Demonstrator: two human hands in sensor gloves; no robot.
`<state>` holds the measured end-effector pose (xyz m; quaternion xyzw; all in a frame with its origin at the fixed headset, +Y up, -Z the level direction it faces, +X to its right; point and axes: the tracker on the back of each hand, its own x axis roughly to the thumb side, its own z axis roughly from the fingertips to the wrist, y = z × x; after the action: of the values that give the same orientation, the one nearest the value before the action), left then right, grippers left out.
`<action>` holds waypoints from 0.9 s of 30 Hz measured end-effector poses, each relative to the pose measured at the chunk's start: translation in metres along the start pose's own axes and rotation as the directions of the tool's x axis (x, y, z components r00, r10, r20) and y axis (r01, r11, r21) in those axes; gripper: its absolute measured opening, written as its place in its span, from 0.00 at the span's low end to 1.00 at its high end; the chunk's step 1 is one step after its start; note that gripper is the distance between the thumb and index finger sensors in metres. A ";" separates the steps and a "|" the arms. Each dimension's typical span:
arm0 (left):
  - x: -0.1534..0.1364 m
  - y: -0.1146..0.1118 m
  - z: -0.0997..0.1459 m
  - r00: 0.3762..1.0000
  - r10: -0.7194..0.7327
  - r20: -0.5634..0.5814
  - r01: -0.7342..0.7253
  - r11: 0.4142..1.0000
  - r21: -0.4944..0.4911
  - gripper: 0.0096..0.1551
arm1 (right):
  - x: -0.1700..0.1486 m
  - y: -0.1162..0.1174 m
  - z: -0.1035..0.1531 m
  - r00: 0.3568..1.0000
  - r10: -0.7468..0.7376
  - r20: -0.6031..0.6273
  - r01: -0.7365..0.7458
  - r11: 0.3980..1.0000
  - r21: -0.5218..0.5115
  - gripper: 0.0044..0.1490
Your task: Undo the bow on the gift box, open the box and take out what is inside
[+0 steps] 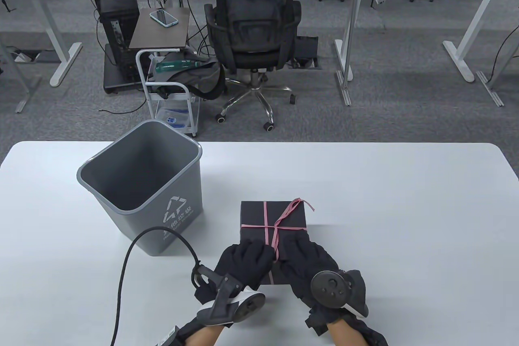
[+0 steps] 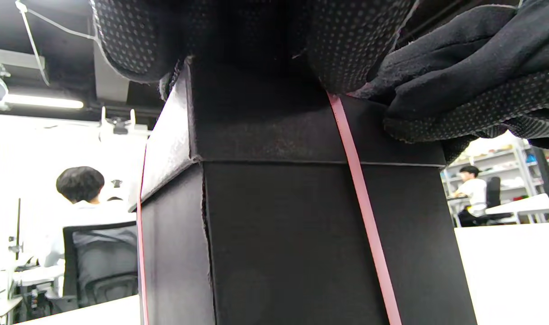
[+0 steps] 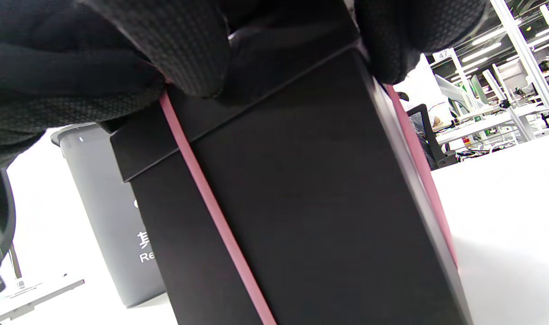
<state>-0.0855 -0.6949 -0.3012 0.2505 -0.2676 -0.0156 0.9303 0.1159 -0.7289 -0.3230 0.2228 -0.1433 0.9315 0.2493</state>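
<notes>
A black gift box stands on the white table, near the front edge. A pink ribbon crosses its lid, and a loose loop trails off the far right corner. My left hand and right hand both sit on the near edge of the lid, fingers curled over it, with the ribbon running between them. In the left wrist view the ribbon runs down the box front from under my fingers. In the right wrist view my fingers cover the lid edge above the ribbon.
A grey waste bin stands on the table left of the box, a short gap away. A black cable arcs from my left wrist towards the bin. Beyond the table a person sits in an office chair.
</notes>
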 end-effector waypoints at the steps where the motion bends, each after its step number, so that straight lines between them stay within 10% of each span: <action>1: -0.001 0.001 0.000 1.000 0.007 -0.007 -0.007 1.000 0.001 0.20 | 0.000 0.000 0.000 1.000 0.000 0.000 0.000 1.000 0.000 0.41; 27: -0.060 0.046 0.023 0.917 0.352 -0.187 -0.274 0.898 0.345 0.20 | -0.002 0.001 0.000 1.000 -0.002 0.000 0.002 1.000 -0.012 0.41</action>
<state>-0.1539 -0.6556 -0.2920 0.3473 -0.1868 0.2086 0.8950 0.1166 -0.7307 -0.3237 0.2213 -0.1487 0.9304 0.2515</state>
